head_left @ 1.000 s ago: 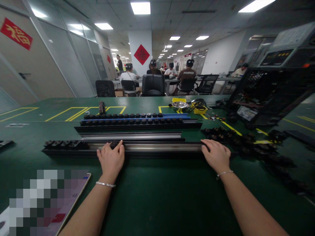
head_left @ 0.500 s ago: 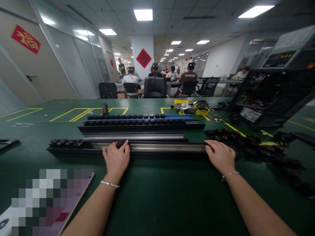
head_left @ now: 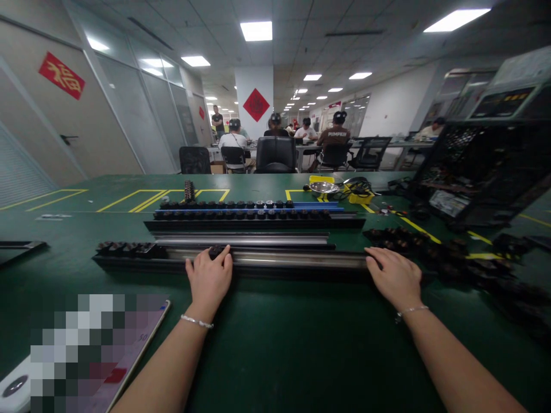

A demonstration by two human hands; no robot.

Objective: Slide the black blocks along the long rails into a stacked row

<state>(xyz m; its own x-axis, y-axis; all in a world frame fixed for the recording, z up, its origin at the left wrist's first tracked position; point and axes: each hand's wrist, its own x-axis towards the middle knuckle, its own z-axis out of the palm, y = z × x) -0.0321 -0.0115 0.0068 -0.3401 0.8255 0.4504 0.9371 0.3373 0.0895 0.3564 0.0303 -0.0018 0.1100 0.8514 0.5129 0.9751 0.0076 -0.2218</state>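
A long black rail (head_left: 297, 260) with a shiny metal channel lies across the table in front of me. My left hand (head_left: 210, 284) is closed around a small black block (head_left: 216, 252) sitting on the channel, its thumb and fingers on either side. At the rail's right end, my right hand (head_left: 395, 276) grips with its fingers over the far side and the thumb nearer; the palm side is hidden. Several similar black blocks (head_left: 127, 249) stand in a row at the rail's left end. Just behind lies a second metal rail (head_left: 258, 240).
Farther back, another rail (head_left: 253, 223) bears rows of black round parts and a blue strip. Loose dark parts (head_left: 400, 238) are heaped at the right, near an open black case (head_left: 469, 166). A metal bowl (head_left: 323, 188) stands behind. A phone-like tablet (head_left: 146, 344) lies front left.
The whole view has shifted slightly, so everything appears a little farther right. Both hands keep about the same places on the rail, and the small block shows no clear movement.
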